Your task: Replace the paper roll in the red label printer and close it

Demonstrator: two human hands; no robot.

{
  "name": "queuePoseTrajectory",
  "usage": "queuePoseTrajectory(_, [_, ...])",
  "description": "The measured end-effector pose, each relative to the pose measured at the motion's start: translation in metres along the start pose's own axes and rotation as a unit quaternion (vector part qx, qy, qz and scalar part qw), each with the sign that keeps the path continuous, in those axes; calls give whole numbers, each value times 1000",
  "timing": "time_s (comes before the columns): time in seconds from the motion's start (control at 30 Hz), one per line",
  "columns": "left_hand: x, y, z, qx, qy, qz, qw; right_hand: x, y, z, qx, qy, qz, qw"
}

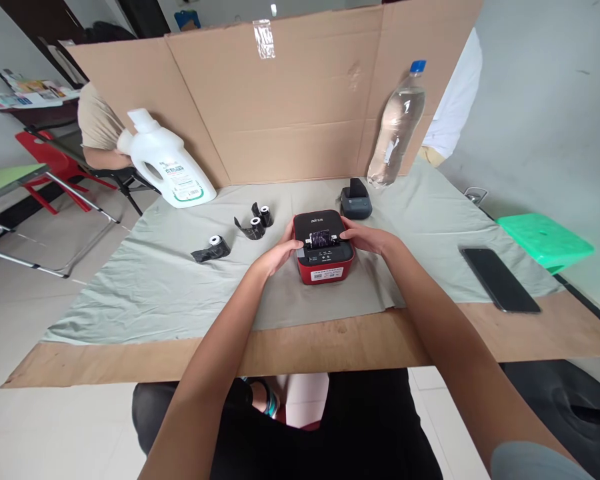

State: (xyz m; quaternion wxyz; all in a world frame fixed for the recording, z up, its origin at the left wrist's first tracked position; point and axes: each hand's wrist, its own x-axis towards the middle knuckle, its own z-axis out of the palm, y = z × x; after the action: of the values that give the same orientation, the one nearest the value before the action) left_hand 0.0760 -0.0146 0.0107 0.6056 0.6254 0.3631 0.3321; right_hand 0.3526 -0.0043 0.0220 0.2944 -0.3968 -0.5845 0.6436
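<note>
A red and black label printer (324,265) sits on the cloth in front of me, a strip of dark patterned paper showing in its slot. My left hand (281,249) grips its left side, thumb on the top edge. My right hand (364,236) holds the right side the same way, and the fingers behind the casing are hidden. To the left lie small rolls of black paper with white cores: one roll (214,249) by itself, and two more rolls (256,227) close together. Just behind my right hand stands a small dark portable printer (356,201) with black paper sticking up.
A cardboard screen (290,113) rises at the back, with a white detergent jug (173,167) and a clear water bottle (399,127) leaning against it. At right lies a black phone (499,280), with a green stool (545,240) beyond the table (330,343). People sit behind the screen.
</note>
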Motion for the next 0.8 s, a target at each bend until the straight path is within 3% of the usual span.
queuePoseTrajectory(0.3, [-1,-3,4,-13,25,-1,1000,1,-1,-2,27,4,-4,1000])
queuePoseTrajectory(0.5, [-4,-2,5,95,64,62,992,1,0,-1,23,20,-18,999])
queuePoseTrajectory(0.7, [-14,0,14,267,167,235,920,3,-13,-2,41,33,-4,999])
queuePoseTrajectory(0.8, [-15,2,19,300,196,279,891,8,-17,-6,37,16,-5,999])
